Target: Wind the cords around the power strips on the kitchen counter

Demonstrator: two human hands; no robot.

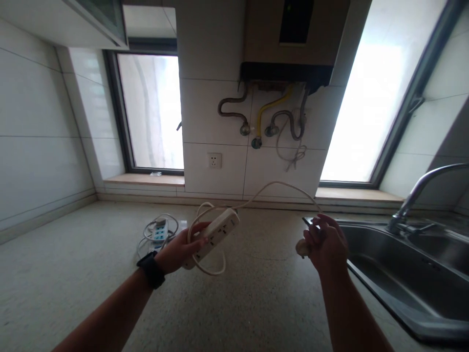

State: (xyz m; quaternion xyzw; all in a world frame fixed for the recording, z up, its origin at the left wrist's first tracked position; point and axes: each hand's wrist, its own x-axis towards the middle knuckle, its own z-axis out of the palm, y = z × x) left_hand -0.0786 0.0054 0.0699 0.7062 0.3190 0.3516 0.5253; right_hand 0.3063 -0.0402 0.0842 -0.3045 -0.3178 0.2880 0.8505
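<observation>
In the head view, my left hand (188, 246) is closed around a white power strip (222, 230), held tilted above the counter with its socket side showing. Loops of the strip's white cord (282, 183) hang around the strip and my left fingers. From there the cord arches over to my right hand (328, 239), whose fingers are curled on it near the sink. A pale, rounded end, probably the plug (302, 248), pokes out below my right fingers. Behind my left wrist, a second power strip (160, 231) with blue-green sockets lies on the counter amid its coiled cord.
A steel sink (395, 264) with a curved faucet (421, 190) is set into the counter (252, 303) at the right. On the back wall are a socket (214, 160) and a water heater (293, 39) with hoses and a dangling cord (289, 154). Windows flank them.
</observation>
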